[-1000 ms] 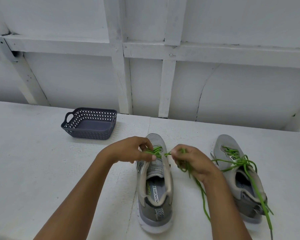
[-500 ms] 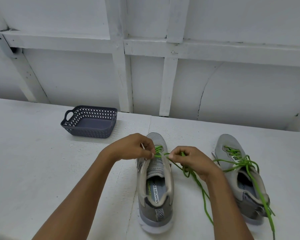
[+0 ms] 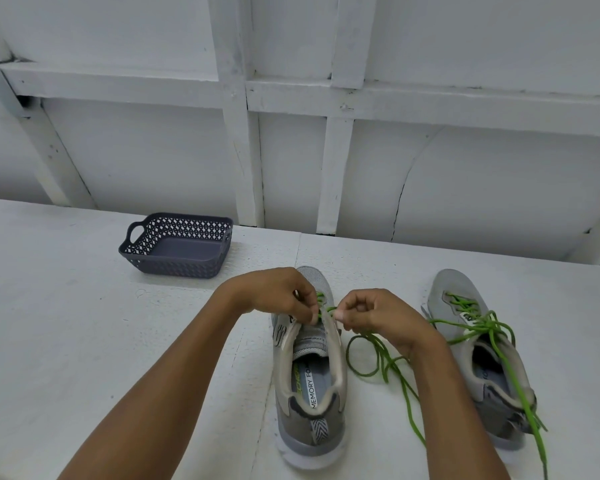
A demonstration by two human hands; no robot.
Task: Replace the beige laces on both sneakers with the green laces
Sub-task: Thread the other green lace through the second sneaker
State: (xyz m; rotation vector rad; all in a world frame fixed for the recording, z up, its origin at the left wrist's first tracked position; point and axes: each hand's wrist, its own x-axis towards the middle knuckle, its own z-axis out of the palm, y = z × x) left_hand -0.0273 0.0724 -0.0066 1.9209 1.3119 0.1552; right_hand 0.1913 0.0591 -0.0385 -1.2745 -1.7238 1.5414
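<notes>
Fingertips (image 3: 313, 317) of the left hand (image 3: 274, 292) are closed together, thumb against forefinger, pinching the green lace (image 3: 321, 298) at the left side of the lace row on the middle sneaker (image 3: 309, 393). Across the tongue, the fingers (image 3: 342, 315) of the right hand (image 3: 378, 317) are curled in, and thumb and forefinger pinch the same lace just at the right side of the row. Only the part of the row nearest the toe shows green threading; the tongue below it is bare. The loose length of this lace drops from under the right hand and loops on the table (image 3: 66, 323) between the two shoes, running back toward the near edge. The middle sneaker stands upright, toe pointing away, heel toward the person. The right sneaker (image 3: 454, 299) stands near it, also toe away and turned slightly, with a second green lace (image 3: 478, 323) threaded through it, its long ends draped over the collar and heel onto the table. A dark basket (image 3: 174, 268) sits well apart at the far left, close to the white wall (image 3: 465, 185).
</notes>
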